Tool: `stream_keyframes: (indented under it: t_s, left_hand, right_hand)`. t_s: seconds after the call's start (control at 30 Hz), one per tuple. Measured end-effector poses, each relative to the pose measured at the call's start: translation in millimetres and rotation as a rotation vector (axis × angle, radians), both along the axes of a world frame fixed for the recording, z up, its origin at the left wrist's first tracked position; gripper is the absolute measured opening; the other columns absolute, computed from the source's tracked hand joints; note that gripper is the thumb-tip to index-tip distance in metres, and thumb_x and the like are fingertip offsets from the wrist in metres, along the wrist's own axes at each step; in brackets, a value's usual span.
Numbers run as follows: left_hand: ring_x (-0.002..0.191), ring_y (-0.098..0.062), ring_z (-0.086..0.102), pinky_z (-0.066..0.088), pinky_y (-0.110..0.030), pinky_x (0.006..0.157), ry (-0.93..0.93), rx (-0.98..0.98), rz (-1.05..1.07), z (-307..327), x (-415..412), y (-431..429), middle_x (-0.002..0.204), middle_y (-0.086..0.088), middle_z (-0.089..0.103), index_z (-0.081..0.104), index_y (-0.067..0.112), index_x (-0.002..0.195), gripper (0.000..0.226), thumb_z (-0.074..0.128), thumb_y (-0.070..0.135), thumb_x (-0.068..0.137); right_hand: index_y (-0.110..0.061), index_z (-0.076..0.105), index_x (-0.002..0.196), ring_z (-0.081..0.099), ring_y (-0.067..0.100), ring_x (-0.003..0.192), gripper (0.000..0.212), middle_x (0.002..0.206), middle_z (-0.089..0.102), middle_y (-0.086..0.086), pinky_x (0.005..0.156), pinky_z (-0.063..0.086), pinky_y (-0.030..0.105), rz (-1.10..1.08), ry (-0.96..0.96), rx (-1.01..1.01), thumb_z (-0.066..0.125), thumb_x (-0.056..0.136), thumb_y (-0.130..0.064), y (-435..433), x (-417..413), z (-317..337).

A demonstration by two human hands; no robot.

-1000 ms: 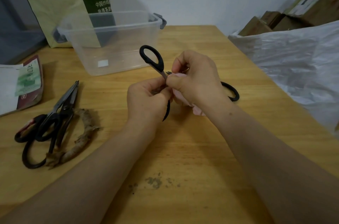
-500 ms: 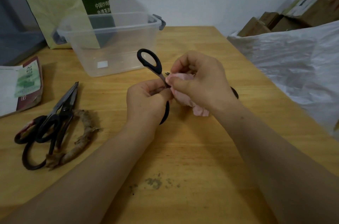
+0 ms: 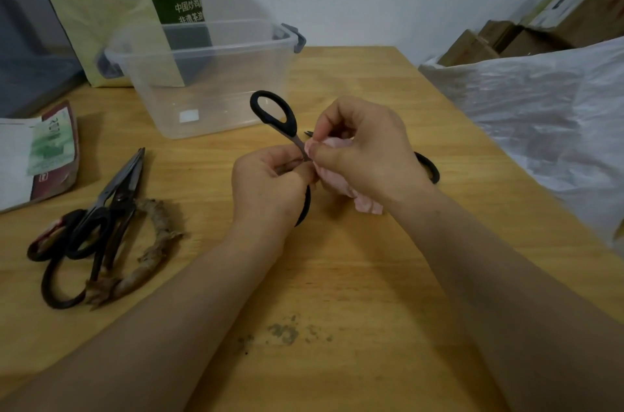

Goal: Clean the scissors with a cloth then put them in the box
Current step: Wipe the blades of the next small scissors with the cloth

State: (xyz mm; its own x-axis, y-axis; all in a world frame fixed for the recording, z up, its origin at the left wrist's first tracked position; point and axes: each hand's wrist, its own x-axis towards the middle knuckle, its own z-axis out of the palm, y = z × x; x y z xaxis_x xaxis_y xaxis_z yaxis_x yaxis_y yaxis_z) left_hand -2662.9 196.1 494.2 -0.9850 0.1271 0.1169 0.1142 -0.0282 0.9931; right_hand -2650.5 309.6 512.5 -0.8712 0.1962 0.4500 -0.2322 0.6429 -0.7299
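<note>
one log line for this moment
phase: wiping | left hand: holds black scissors | right hand: pinches pink cloth on blade | box: no scissors inside

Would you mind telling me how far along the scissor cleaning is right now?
Done: nothing yet; the clear box holds no scissors. In hand: the left hand grips the black-handled scissors while the right hand pinches the pink cloth against the blade. Left: finish wiping, box this pair, then clean the grimy scissors lying on the table to the left.
</note>
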Motion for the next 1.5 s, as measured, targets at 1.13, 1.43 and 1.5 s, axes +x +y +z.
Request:
stream_keyframes:
  t_s: [1.13,1.43,1.5]
  left_hand:
    - [0.092,0.004,0.060,0.051,-0.015,0.074,0.229,-0.116,-0.114,-1,13,10,0.107,0.004,0.059,0.023,0.015,0.149,0.080,0.065,0.001,0.082]
    - [0.076,0.000,0.060,0.048,-0.011,0.062,0.071,0.043,-0.077,4,4,3,0.091,0.002,0.064,0.039,0.007,0.141,0.066,0.057,-0.014,0.080]
    - [0.069,0.004,0.060,0.047,-0.011,0.061,0.100,0.035,-0.087,3,5,0,0.084,0.006,0.065,0.058,0.008,0.122,0.046,0.055,-0.014,0.081]
  right_hand:
    - [-0.030,0.059,0.065,0.057,0.003,0.057,0.027,0.068,0.061,-0.010,0.044,0.040,0.017,-0.056,-0.071,-0.047,0.075,0.077,-0.010,-11,14,20]
    - [-0.025,0.059,0.065,0.065,0.010,0.072,0.030,0.076,0.065,-0.006,0.066,0.055,0.025,-0.091,-0.062,-0.137,0.076,0.075,-0.003,9,13,20]
    - [-0.027,0.059,0.068,0.064,0.007,0.075,0.029,0.080,0.065,-0.009,0.067,0.054,0.022,-0.114,-0.030,-0.166,0.078,0.075,-0.007,13,12,22]
